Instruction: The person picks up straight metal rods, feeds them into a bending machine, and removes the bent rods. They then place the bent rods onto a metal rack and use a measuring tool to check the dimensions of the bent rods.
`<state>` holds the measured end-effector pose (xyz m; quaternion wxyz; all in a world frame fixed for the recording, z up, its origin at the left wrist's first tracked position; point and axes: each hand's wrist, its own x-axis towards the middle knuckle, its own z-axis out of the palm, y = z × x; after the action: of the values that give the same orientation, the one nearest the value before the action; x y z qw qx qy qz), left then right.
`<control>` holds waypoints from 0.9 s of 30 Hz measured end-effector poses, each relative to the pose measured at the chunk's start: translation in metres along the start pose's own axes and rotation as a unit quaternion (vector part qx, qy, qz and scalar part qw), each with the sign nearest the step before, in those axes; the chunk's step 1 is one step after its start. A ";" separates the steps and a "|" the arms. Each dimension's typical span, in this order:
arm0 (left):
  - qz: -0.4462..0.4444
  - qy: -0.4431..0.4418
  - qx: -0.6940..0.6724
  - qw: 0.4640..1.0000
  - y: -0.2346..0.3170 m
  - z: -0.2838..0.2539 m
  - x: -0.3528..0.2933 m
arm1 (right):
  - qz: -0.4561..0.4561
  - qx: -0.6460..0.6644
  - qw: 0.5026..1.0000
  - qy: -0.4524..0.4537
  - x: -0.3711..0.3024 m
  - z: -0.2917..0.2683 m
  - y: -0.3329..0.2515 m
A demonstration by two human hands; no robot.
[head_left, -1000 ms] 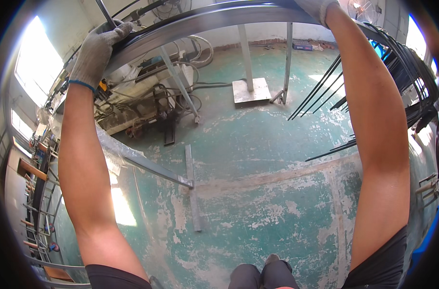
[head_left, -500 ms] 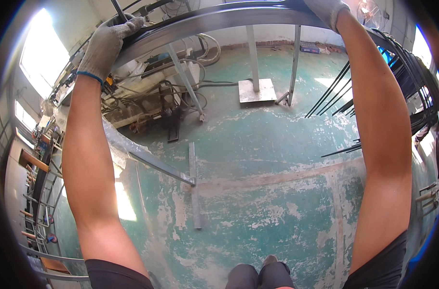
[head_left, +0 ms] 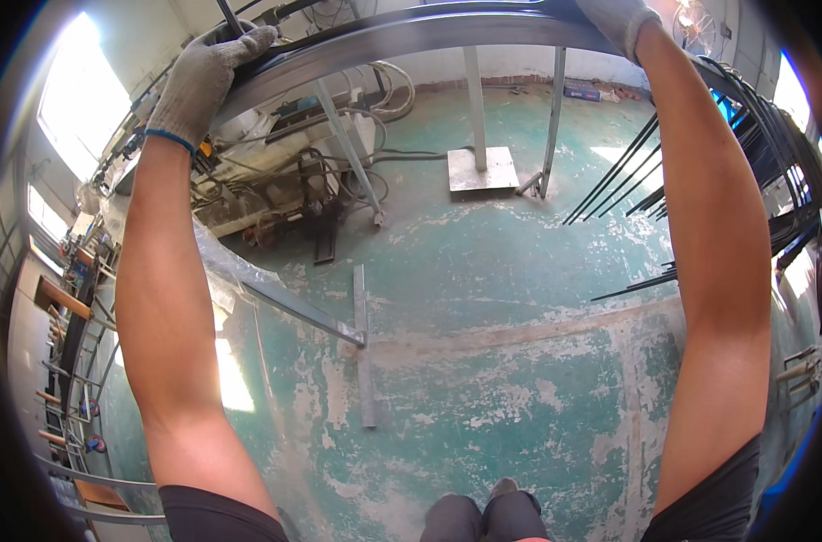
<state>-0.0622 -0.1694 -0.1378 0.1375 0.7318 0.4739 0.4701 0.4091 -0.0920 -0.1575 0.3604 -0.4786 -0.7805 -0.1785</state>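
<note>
A long grey metal rail [head_left: 429, 34] runs across the top of the view at chest height, with a black strip [head_left: 411, 14] lying along it. My left hand [head_left: 199, 81], in a whitish knit glove with a blue cuff, is closed round the strip at the rail's left end. Its thumb lies over the top and the other fingers are mostly hidden. At the right end my right hand [head_left: 620, 23], gloved too, grips the strip from above; the picture's upper edge cuts off part of its fingers. A dark rod [head_left: 229, 16] rises beside the left hand.
Metal legs, one on a square base plate [head_left: 483, 170], stand under the rail. Lower left, a floor-level metal bar foot [head_left: 364, 361] joins a slanting bar. Machinery with hoses [head_left: 284, 194] lies left. A bundle of thin black rods [head_left: 754, 135] juts out at right.
Both hands keep their hold near the same spots on the rail. The view has shifted very slightly; little else differs.
</note>
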 end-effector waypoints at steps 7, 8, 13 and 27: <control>-0.021 -0.006 0.049 0.999 0.002 -0.004 0.000 | 0.099 0.083 0.991 -0.028 -0.008 -0.015 -0.029; -0.019 -0.006 0.052 0.998 0.001 -0.005 0.002 | 0.088 0.064 0.994 -0.022 -0.008 -0.016 -0.031; -0.037 -0.003 0.050 0.998 0.002 -0.002 0.000 | 0.172 0.200 0.964 -0.022 -0.011 -0.020 -0.042; -0.040 -0.030 0.011 0.999 0.016 0.001 -0.003 | -0.008 -0.106 0.992 0.072 -0.008 -0.014 -0.030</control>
<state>-0.0526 -0.1797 -0.1298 0.1624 0.7273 0.5039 0.4366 0.3903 -0.1204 -0.1517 0.3614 -0.4941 -0.7327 -0.2971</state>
